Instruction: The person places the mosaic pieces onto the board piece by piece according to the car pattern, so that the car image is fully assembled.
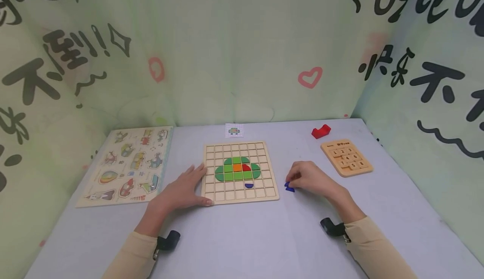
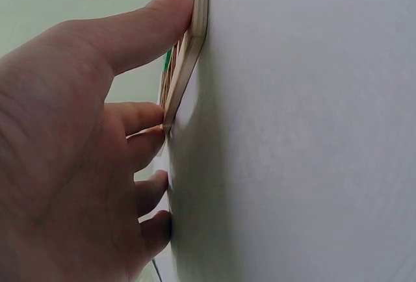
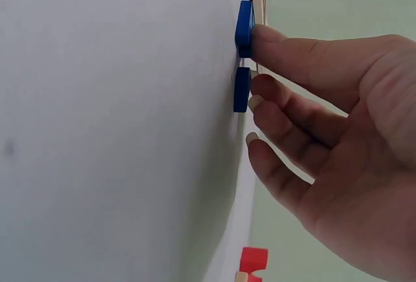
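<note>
My left hand rests with spread fingers along the left side of a wooden grid board, its thumb at the near-left corner. On the board lies a shape of green tiles, with an orange tile and a red tile in it. A blue half-round tile lies below that shape. Right of the board, my right hand has bent fingers at two small blue tiles on the table. The thumb touches one; whether any tile is pinched is unclear.
A small picture card lies behind the board. To the left is a large picture puzzle board. A red block and a wooden number board lie at the right. Printed curtains surround the white table.
</note>
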Action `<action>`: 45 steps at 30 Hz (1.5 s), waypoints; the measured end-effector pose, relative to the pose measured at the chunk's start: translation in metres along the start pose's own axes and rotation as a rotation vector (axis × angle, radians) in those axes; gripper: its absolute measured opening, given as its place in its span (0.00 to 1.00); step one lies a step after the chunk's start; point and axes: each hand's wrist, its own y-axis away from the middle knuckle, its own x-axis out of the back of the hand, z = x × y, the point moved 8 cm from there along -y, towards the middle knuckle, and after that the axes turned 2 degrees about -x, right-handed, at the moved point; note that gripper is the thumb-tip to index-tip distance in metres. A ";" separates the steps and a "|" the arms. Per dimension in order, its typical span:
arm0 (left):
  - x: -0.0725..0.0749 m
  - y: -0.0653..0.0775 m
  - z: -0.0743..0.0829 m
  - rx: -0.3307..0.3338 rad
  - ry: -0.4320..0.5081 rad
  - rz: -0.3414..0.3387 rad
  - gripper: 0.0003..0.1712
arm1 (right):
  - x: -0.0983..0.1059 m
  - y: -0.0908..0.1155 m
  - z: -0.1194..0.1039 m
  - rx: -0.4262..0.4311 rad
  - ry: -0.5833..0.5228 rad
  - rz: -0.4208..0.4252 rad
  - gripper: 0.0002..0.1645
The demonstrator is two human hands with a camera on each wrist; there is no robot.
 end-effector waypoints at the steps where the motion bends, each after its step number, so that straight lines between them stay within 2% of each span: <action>1: 0.000 0.000 0.000 -0.001 0.001 0.001 0.65 | 0.000 -0.001 -0.001 0.002 0.003 0.000 0.03; 10: 0.001 0.001 0.001 -0.022 0.017 0.012 0.65 | -0.005 -0.002 -0.005 -0.020 -0.076 -0.041 0.02; 20: 0.001 0.002 0.000 -0.023 0.022 0.010 0.65 | -0.020 -0.023 -0.041 0.059 -0.171 -0.051 0.02; 27: 0.000 0.000 -0.001 -0.013 0.008 0.006 0.65 | -0.037 -0.038 -0.065 0.102 -0.166 -0.063 0.01; 34: 0.001 0.000 0.000 -0.007 0.009 0.007 0.65 | -0.048 -0.045 -0.080 0.088 -0.120 -0.024 0.04; 41: 0.000 -0.001 -0.001 -0.004 0.011 0.008 0.66 | -0.053 -0.045 -0.087 0.084 -0.036 -0.013 0.06; 45: 0.000 -0.001 -0.001 -0.005 0.008 0.012 0.66 | -0.052 -0.042 -0.085 0.063 -0.028 -0.026 0.05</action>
